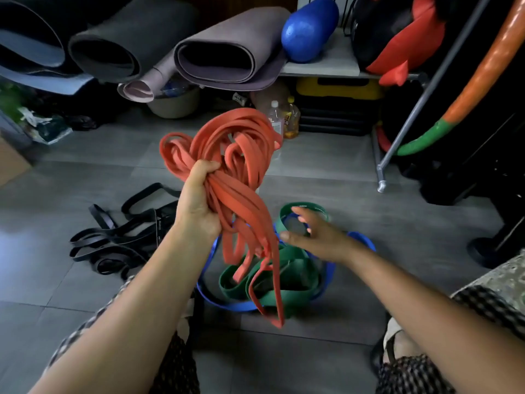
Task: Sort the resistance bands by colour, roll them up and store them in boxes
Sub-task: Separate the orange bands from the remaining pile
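My left hand (pixel 199 200) is raised over the floor, shut on a thick bunch of red resistance bands (pixel 227 155); their loops fan out above my fist and several ends dangle below it. Under them on the grey tiles lie green bands (pixel 287 277) tangled with blue bands (pixel 216 297). My right hand (pixel 315 231) hovers open, fingers spread, just over the green loop, holding nothing. A separate heap of black bands (pixel 119 237) lies on the floor to the left.
Rolled yoga mats (pixel 227 49) and a blue foam roller (pixel 309 29) fill a shelf at the back. Bottles (pixel 284 118) and a pale bowl (pixel 176 103) stand beneath it. A metal rack leg (pixel 380 177) and hoops (pixel 466 89) are on the right. A cardboard box (pixel 11 163) shows at the left edge.
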{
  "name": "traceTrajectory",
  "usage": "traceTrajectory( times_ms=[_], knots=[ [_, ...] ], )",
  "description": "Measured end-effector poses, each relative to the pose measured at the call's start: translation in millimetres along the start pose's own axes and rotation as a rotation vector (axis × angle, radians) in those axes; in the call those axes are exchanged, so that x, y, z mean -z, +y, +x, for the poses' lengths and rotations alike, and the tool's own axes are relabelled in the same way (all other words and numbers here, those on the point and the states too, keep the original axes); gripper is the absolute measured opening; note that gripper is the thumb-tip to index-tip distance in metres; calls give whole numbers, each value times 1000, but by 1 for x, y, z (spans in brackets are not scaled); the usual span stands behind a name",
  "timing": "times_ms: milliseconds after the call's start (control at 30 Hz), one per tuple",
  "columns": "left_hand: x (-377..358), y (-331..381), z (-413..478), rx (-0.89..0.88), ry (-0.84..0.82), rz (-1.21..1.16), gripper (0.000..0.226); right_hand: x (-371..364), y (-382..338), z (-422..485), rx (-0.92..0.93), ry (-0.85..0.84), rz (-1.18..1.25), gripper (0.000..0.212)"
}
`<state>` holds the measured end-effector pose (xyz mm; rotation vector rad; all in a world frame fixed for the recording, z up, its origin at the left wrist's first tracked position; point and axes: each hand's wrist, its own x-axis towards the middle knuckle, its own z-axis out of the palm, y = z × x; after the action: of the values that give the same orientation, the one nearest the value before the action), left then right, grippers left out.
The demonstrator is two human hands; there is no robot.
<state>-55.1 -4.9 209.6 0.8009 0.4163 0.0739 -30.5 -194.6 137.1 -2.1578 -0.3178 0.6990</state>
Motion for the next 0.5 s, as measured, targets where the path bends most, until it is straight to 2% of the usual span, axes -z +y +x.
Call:
traceTrajectory(
  times_ms=[100,200,267,367,400,500],
  knots=[
    [-1,2,2,-17,-20,-59,21,-31,-14,4,-14,-161,332,48],
    [6,14,7,-63,-27,-91,23,-61,-13,14,-30,-221,382,67],
    [14,25,11,-107,-3,-82,25,-71,-10,17,-12,-280,410,69],
    [33,46,18,-173,86,-70,16,-65,-8,16,12,-436,523,45],
    [42,53,21,-211,147,-51,15,-59,-6,15,16,-516,487,35],
    [60,64,22,-333,325,70,55,-46,-1,9,50,-689,150,13]
  ],
)
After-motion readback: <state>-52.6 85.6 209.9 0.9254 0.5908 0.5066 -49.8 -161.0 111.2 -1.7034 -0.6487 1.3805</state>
